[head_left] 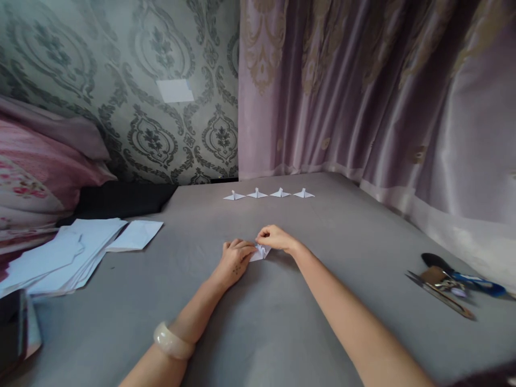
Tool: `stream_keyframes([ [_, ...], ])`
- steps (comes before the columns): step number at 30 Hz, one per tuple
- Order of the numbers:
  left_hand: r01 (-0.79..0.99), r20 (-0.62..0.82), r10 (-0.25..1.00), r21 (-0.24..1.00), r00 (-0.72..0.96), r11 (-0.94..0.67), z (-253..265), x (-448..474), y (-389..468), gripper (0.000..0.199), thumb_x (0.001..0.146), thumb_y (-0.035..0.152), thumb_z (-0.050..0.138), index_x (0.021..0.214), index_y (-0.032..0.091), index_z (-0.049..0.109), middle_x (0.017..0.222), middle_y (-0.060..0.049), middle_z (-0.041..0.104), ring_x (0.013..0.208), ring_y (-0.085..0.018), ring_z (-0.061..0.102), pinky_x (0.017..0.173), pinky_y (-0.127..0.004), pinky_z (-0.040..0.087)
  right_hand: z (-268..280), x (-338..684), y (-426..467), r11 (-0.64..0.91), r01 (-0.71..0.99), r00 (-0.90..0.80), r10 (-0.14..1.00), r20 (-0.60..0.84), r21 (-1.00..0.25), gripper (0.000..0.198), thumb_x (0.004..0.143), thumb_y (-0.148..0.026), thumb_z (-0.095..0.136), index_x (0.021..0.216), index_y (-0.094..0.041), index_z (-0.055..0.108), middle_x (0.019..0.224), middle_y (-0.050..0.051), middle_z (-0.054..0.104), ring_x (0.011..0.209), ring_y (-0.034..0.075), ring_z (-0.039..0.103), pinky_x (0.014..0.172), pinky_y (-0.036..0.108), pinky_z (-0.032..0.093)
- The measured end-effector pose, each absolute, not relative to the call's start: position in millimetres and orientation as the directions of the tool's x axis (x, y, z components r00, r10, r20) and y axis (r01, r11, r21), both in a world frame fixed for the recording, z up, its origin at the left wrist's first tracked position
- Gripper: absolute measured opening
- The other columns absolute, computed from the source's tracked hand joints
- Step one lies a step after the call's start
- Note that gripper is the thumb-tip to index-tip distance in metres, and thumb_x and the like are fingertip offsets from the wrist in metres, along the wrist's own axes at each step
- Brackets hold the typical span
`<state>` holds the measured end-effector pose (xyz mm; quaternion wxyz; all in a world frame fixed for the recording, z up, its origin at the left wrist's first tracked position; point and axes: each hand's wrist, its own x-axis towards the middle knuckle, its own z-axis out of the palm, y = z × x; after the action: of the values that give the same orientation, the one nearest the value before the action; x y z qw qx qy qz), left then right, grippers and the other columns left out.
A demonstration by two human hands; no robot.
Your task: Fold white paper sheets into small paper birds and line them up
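A small piece of folded white paper (258, 256) lies on the grey surface between my hands, with creased flaps standing up in its middle. My left hand (237, 258) holds the paper's left side, fingers pressed together on it. From the upper right, my right hand (276, 237) pinches the top of the same paper; its fingertips partly hide the edge. Beyond my hands stand several folded white paper figures with spread points in a row, the rightmost paper figure (303, 193) and the leftmost paper figure (234, 196) among them.
White sheets (64, 255) are piled at the left beside a smaller paper stack (136, 235). A black cloth (124, 199) lies behind them, and a dark phone (11, 330) sits at the near left. Scissors (439, 295) and a blue-handled tool (479, 282) lie right. Curtains (322, 107) border the surface.
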<state>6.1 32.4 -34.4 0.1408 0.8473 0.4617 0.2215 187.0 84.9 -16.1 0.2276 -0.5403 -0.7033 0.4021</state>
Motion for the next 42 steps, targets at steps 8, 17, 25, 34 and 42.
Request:
stream_keyframes([
  [8, 0.746, 0.280, 0.819, 0.340, 0.500, -0.572, -36.4, 5.3, 30.6, 0.027, 0.095, 0.022, 0.043, 0.106, 0.025, 0.067, 0.112, -0.006, 0.068, 0.100, -0.021, 0.055, 0.084, -0.036, 0.033, -27.5, 208.6, 59.4, 0.269, 0.551, -0.275, 0.952, 0.132, -0.790, 0.027, 0.087, -0.029, 0.047, 0.097, -0.014, 0.067, 0.095, 0.006, 0.066, 0.082, 0.013, 0.060, 0.076, 0.025, 0.046],
  [17, 0.743, 0.271, 0.784, 0.254, 0.559, -0.619, -37.5, 8.1, 24.2, 0.031, 0.093, 0.014, 0.040, 0.109, 0.021, 0.066, 0.108, -0.009, 0.065, 0.095, -0.022, 0.053, 0.082, -0.035, 0.038, -25.7, 214.5, 9.2, 0.454, 0.713, -0.362, 0.891, 0.273, -0.534, 0.026, 0.090, -0.019, 0.046, 0.103, -0.020, 0.069, 0.101, 0.007, 0.057, 0.098, 0.019, 0.048, 0.091, 0.033, 0.038],
  [25, 0.772, 0.285, 0.818, 0.282, 0.499, -0.569, -33.3, 26.3, 4.7, 0.032, 0.086, 0.005, 0.041, 0.103, 0.017, 0.065, 0.110, -0.011, 0.059, 0.100, -0.024, 0.049, 0.091, -0.038, 0.043, -16.6, 206.6, -11.6, 0.536, 0.805, -0.479, 0.840, 0.257, -0.252, 0.029, 0.090, -0.019, 0.045, 0.115, -0.018, 0.061, 0.112, 0.011, 0.057, 0.109, 0.024, 0.045, 0.093, 0.037, 0.036],
  [34, 0.788, 0.360, 0.854, 0.362, 0.376, -0.499, -47.1, 26.4, 10.6, 0.031, 0.080, 0.005, 0.041, 0.091, 0.018, 0.067, 0.101, -0.010, 0.058, 0.093, -0.022, 0.052, 0.087, -0.037, 0.045, -19.9, 203.2, -14.3, 0.537, 0.765, -0.491, 0.843, 0.219, -0.354, 0.038, 0.088, -0.016, 0.045, 0.124, -0.022, 0.056, 0.118, 0.008, 0.055, 0.110, 0.021, 0.047, 0.098, 0.036, 0.033],
  [42, 0.833, 0.356, 0.893, 0.376, 0.275, -0.407, -36.0, 36.0, 4.0, 0.027, 0.072, 0.013, 0.053, 0.094, 0.018, 0.068, 0.092, -0.009, 0.060, 0.086, -0.022, 0.053, 0.080, -0.035, 0.044, -24.0, 196.9, -17.2, 0.511, 0.782, -0.449, 0.859, 0.246, -0.356, 0.044, 0.085, -0.009, 0.041, 0.125, -0.019, 0.056, 0.124, 0.010, 0.055, 0.114, 0.023, 0.047, 0.100, 0.036, 0.034],
])
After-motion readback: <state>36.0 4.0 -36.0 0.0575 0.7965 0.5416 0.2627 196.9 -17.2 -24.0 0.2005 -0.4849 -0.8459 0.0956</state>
